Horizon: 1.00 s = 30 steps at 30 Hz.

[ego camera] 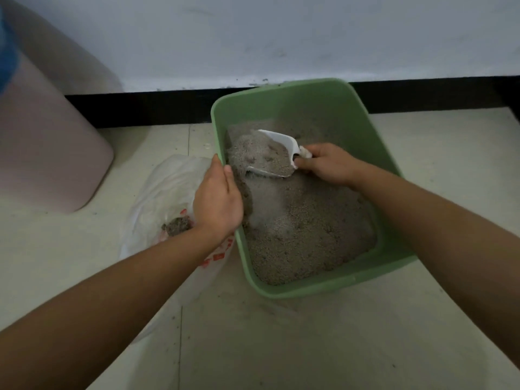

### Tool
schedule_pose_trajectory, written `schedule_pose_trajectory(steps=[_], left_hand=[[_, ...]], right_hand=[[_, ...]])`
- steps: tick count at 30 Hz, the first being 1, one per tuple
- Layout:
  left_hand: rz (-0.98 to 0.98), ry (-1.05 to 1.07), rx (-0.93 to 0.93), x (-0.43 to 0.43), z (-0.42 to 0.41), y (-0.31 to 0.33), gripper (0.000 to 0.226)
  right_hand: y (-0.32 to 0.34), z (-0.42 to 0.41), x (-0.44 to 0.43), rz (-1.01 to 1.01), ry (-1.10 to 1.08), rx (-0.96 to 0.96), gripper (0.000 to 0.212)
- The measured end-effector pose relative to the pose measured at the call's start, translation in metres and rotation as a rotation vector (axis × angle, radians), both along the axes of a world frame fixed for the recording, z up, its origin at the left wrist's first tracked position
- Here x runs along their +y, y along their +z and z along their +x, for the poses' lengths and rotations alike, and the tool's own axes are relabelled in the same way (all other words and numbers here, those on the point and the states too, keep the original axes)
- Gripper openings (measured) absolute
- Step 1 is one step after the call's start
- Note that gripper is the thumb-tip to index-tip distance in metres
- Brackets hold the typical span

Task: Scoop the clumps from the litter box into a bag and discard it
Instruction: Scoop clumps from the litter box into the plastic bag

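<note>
my right hand [329, 164] is gripping the short handle of the white scoop [277, 153], fingers curled tight around it and my thumb pressing along the near side. the scoop is sitting inside the green litter box [309, 108], toward its far left corner, and it is brimming with grey litter [295, 235]; its front edge is pointing toward the left wall of the box. i can't pick out separate clumps in that heap, the grains are too blurred.

my left hand [218, 198] is holding the left rim of the box, thumb lying on the inner side and the other fingers going over the outside; those fingers are mostly hidden behind the back of my hand, so i am only guessing that they are clasping the wall.

the litter is lying piled unevenly in the box, higher toward the near end.

the clear bag [168, 187] with red print is lying open on the pale floor [281, 347], just beside the box on its left and partly under my left wrist, with one dark clump [177, 226] sitting in it. a pink bin [42, 136] is standing farther left, by the white wall [281, 38].
</note>
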State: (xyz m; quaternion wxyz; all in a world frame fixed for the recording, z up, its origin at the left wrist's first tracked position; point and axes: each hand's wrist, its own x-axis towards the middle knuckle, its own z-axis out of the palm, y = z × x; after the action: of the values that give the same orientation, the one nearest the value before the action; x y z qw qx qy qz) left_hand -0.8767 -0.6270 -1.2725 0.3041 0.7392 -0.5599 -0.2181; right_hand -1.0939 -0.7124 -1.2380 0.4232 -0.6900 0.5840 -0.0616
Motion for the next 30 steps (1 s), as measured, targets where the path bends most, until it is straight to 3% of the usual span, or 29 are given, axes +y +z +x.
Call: schedule_pose_trajectory(steps=[6,13,22,30], left_hand=[[0.046,-0.031,0.036,0.012,-0.002,0.014,0.039],[0.152,-0.169,0.03,0.044,0.003,0.031,0.038],[0.324,-0.185,0.112,0.065,-0.001,0.049,0.039],[0.366,-0.208,0.133,0.069,0.003,0.052,0.037]], right_hand=[[0.026,-0.034,0.034,-0.109,-0.183,-0.093,0.02],[0.046,-0.04,0.07,-0.205,-0.23,-0.059,0.019],[0.038,-0.035,0.124,-0.239,-0.242,0.079,0.029],[0.038,-0.038,0.141,-0.276,-0.283,0.084,0.036]])
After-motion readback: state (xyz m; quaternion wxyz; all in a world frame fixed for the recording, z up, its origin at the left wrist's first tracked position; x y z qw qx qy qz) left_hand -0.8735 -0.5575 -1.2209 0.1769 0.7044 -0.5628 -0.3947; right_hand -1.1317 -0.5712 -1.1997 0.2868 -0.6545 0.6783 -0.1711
